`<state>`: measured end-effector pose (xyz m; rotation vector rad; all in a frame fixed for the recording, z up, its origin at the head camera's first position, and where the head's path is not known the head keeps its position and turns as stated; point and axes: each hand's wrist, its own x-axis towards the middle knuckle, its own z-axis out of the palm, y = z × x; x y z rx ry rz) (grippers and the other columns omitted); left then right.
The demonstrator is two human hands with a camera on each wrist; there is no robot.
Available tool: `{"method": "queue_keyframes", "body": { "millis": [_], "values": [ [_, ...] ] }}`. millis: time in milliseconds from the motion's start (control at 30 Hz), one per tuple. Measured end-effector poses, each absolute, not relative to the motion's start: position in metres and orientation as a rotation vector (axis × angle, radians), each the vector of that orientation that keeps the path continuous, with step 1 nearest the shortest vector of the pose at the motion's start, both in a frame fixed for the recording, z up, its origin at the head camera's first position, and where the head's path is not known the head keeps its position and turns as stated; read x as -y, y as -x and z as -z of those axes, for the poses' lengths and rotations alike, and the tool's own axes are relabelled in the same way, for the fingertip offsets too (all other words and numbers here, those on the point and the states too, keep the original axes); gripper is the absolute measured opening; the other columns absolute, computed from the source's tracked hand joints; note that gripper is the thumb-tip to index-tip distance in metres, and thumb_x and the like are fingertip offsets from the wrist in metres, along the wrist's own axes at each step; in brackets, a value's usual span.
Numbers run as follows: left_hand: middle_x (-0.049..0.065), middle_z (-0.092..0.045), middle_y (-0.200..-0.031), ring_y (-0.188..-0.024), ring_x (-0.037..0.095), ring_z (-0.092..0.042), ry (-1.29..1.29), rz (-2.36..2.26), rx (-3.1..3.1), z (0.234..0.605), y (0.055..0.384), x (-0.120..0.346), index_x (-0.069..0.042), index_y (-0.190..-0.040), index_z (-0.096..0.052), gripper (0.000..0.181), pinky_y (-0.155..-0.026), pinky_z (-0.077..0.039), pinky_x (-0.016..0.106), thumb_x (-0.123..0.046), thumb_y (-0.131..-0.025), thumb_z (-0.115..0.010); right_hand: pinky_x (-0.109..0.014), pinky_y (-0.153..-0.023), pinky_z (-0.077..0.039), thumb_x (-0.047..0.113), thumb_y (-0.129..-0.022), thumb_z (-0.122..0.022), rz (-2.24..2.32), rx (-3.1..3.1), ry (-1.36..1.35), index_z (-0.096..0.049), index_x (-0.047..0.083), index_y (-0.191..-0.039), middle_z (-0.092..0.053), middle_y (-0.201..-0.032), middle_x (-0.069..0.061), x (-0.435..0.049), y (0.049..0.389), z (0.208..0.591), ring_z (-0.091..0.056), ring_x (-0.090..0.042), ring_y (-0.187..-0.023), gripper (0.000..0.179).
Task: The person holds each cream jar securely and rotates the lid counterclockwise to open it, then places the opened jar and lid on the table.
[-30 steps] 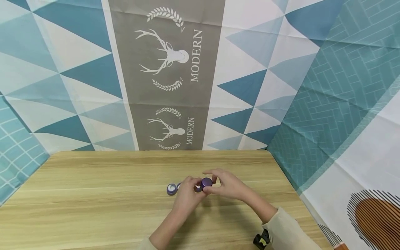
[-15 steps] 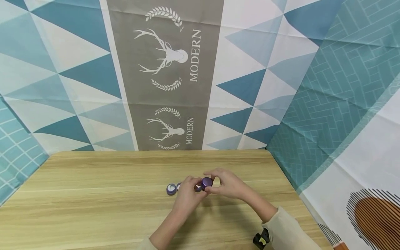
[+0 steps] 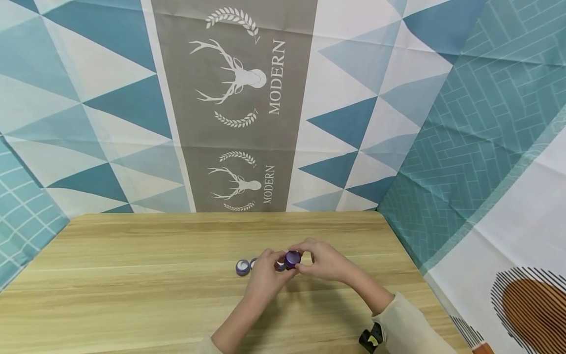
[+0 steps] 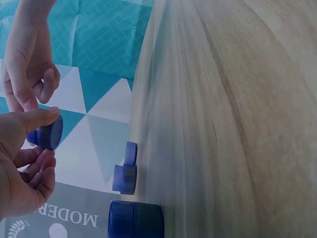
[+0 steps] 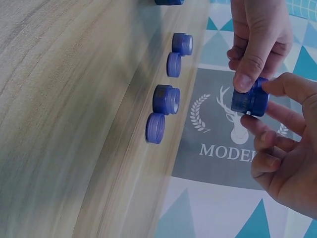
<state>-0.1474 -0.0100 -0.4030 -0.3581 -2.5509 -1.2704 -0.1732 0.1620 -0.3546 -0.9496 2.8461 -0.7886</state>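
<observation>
Both hands meet over the table around a small purple cosmetic jar (image 3: pixel 293 259), held up in the air with its round end facing the head camera. My left hand (image 3: pixel 264 278) grips the jar between thumb and fingers. From the other side, my right hand (image 3: pixel 325 261) pinches it with thumb and forefinger. In the right wrist view, the left thumb presses on the wider, printed part of the jar (image 5: pixel 242 100), while the right fingertips hold the other end. The left wrist view shows the jar (image 4: pixel 49 134) tilted between the hands.
On the wooden table (image 3: pixel 132 295), an open purple jar (image 5: pixel 163 99) stands beside its lid (image 5: pixel 155 129), with another jar (image 5: pixel 179 43) and lid (image 5: pixel 174 64) behind. More purple jars (image 4: pixel 136 218) show in the left wrist view. A patterned cloth (image 3: pixel 345 98) hangs behind the table.
My right thumb and forefinger have closed in on the jar, from a looser spread a second ago. The left hand and the things on the table stay in place.
</observation>
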Motion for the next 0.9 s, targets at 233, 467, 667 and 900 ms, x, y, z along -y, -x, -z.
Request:
{"method": "queue_keyframes", "body": {
  "millis": [233,467,667,900],
  "values": [
    [0.003,-0.059,-0.083,-0.074,0.018,-0.056,0.362,1.251,2.535,0.4035,0.1473,0.0102,-0.008,-0.094,-0.070,0.028,-0.061,-0.043,0.017,-0.023,-0.071,-0.079,-0.019,-0.055,-0.041,0.030,-0.084,-0.069,0.873,-2.841,0.874,-0.064,0.015,-0.115,-0.061,-0.091,0.006,-0.1607,0.1721,0.3529,-0.046,-0.006,-0.067,0.035],
    [0.005,-0.060,-0.084,-0.075,0.020,-0.056,0.379,1.251,2.539,0.4022,0.1475,0.0104,-0.007,-0.095,-0.070,0.030,-0.063,-0.044,0.017,-0.024,-0.072,-0.079,-0.019,-0.058,-0.043,0.023,-0.083,-0.067,0.794,-2.841,0.931,-0.063,0.014,-0.119,-0.060,-0.093,0.006,-0.1612,0.1724,0.3509,-0.048,-0.007,-0.073,0.037],
    [0.005,-0.060,-0.085,-0.077,0.020,-0.057,0.372,1.271,2.539,0.4031,0.1472,0.0117,-0.007,-0.096,-0.070,0.028,-0.062,-0.044,0.018,-0.021,-0.073,-0.078,-0.020,-0.052,-0.040,0.032,-0.082,-0.070,0.842,-2.837,0.878,-0.058,0.013,-0.125,-0.062,-0.094,0.005,-0.1609,0.1722,0.3491,-0.043,-0.006,-0.062,0.048],
    [0.004,-0.060,-0.084,-0.076,0.020,-0.057,0.372,1.267,2.529,0.4021,0.1462,0.0097,-0.008,-0.094,-0.070,0.028,-0.063,-0.045,0.018,-0.023,-0.073,-0.079,-0.020,-0.057,-0.042,0.026,-0.081,-0.071,0.860,-2.862,0.878,-0.066,0.014,-0.111,-0.061,-0.090,0.006,-0.1594,0.1719,0.3500,-0.048,-0.009,-0.072,0.032]
  ]
}}
